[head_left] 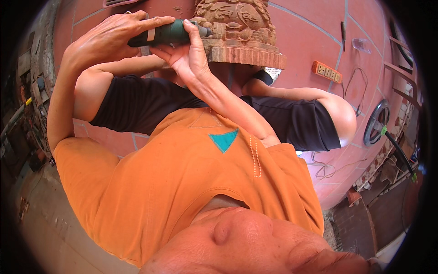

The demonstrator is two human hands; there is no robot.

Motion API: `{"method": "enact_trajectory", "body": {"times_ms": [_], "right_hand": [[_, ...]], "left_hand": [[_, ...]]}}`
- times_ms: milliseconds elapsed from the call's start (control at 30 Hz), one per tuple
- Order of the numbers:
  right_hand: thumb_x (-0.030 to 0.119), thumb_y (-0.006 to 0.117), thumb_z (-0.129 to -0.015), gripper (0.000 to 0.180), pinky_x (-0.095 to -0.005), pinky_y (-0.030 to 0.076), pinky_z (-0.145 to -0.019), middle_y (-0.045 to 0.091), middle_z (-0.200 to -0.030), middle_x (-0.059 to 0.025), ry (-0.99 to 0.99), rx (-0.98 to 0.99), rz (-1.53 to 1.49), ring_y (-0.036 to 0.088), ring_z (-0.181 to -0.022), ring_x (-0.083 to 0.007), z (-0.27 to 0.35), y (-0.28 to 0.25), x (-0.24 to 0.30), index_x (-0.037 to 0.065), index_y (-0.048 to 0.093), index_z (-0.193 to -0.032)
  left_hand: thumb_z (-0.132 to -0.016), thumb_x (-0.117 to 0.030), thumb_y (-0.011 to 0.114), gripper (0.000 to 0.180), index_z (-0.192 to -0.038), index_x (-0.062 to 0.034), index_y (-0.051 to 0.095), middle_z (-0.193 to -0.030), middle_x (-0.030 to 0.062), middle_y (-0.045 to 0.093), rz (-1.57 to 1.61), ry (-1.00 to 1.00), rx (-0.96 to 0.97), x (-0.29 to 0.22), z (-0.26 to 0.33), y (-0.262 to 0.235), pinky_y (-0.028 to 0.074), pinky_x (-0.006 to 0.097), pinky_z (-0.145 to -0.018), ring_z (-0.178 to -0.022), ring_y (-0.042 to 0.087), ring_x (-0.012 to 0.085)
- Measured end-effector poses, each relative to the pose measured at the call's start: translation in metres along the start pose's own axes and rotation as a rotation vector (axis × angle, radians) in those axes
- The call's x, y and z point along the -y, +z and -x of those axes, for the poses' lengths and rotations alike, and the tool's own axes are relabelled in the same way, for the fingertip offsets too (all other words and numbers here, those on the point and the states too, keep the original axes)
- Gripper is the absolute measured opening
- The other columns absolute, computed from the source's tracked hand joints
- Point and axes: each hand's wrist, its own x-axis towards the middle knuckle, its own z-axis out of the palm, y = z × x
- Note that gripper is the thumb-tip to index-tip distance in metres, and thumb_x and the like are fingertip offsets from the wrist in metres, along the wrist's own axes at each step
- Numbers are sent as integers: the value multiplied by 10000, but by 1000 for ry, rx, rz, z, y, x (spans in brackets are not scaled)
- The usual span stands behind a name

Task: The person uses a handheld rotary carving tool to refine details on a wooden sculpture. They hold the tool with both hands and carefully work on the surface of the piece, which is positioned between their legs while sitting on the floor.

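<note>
A dark green handheld rotary tool (172,32) lies crosswise between my two hands, its narrow grey nose pointing right. My left hand (112,36) comes over its rear end, with a finger stretched along the top of the body. From below, my right hand (191,61) cups the front part, thumb laid up across it. Just right of the nose stands a brown wood carving (242,25) with deep relief and a ridged lower edge. The nose tip is close to the carving's left side; whether it touches I cannot tell.
My folded legs in black shorts flank the carving's near side. On the red tiled floor (305,27) to the right lie an orange power strip (327,71) with a cord, a dark thin rod (343,36), a clear cup (361,45) and a black wheel-shaped object (378,122).
</note>
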Motion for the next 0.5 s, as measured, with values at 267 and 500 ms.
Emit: {"method": "enact_trajectory", "body": {"times_ms": [267, 500], "right_hand": [[471, 647, -942, 488, -569, 576, -925, 617, -1206, -92, -2, 34, 35, 669, -1114, -335, -12, 0, 4, 115, 516, -1249], [455, 660, -933, 471, -586, 570, -938, 615, -1202, -89, 5, 75, 52, 673, -1106, -340, -20, -5, 9, 119, 511, -1227]], "left_hand": [[-694, 5, 776, 959, -1540, -273, 420, -1065, 180, 622, 15, -33, -31, 0, 1, -2, 506, 452, -809, -868, 611, 363], [-703, -12, 789, 953, -1541, -271, 416, -1085, 178, 620, 2, -98, -7, -9, 0, -8, 517, 441, -816, -888, 628, 357]]}}
